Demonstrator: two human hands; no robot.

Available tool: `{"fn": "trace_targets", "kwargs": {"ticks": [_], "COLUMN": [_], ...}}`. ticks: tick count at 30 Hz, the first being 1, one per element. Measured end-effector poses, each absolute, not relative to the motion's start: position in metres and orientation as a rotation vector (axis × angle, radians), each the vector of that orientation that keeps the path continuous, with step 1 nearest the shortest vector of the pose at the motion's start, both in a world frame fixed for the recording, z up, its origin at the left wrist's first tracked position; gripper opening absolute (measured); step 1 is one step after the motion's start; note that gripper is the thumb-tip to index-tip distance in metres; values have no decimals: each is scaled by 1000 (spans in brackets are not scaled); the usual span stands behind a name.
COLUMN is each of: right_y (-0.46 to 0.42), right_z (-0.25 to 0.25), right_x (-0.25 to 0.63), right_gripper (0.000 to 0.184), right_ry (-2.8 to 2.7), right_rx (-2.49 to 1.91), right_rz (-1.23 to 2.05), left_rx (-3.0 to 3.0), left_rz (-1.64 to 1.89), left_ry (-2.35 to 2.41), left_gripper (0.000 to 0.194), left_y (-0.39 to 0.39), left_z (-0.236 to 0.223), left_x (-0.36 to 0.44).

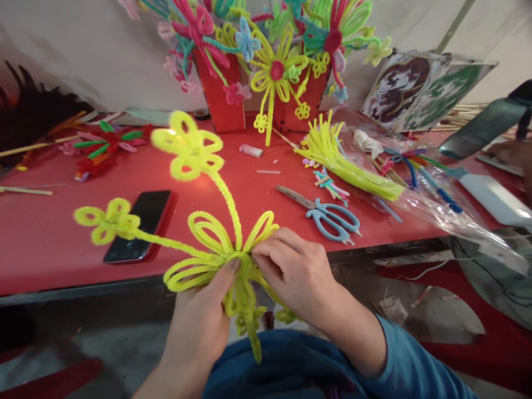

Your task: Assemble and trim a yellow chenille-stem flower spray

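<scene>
A yellow pipe-cleaner flower (216, 241) with looped petals is held between both hands, just in front of the table edge. My left hand (203, 316) grips it from below, the thumb pressed on its centre. My right hand (299, 271) pinches close to the centre on the other side; its fingers cover the petals there. Two stems with small looped blossoms reach up and left from the flower, and a stem hangs down between the hands. What lies exactly under my right fingertips is hidden.
On the red table (216, 183) lie blue-handled scissors (320, 210), a black phone (141, 224) and a bundle of yellow pipe cleaners (349, 166) in plastic. Red vases (224, 97) of pipe-cleaner flowers stand behind. A person's hand (509, 158) shows at the far right.
</scene>
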State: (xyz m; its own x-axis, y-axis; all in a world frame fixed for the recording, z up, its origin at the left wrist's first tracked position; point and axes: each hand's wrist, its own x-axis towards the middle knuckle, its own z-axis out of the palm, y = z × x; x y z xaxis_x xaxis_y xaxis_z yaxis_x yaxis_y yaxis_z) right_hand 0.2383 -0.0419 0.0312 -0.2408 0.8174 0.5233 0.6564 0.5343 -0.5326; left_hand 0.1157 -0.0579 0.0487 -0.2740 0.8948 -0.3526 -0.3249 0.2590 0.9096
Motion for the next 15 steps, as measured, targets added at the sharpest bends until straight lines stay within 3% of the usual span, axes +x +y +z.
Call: {"fn": "trace_targets", "kwargs": {"ticks": [6, 11, 15], "right_y": [-40, -40, -43], "right_z": [28, 31, 35], "right_x": [236, 235, 240], "right_gripper": [18, 15, 11], "right_ry": [-2008, -1858, -1768], "right_rx": [-1196, -1214, -1166], "right_rz": [122, 314, 382], "left_rx": [574, 538, 535], "left_rz": [1323, 1291, 1279], "left_ry": [1303, 1318, 1294], "left_gripper": [22, 16, 23], "left_y": [-57, -55, -54], "left_z": [45, 47, 42], "left_x": [117, 115, 112]}}
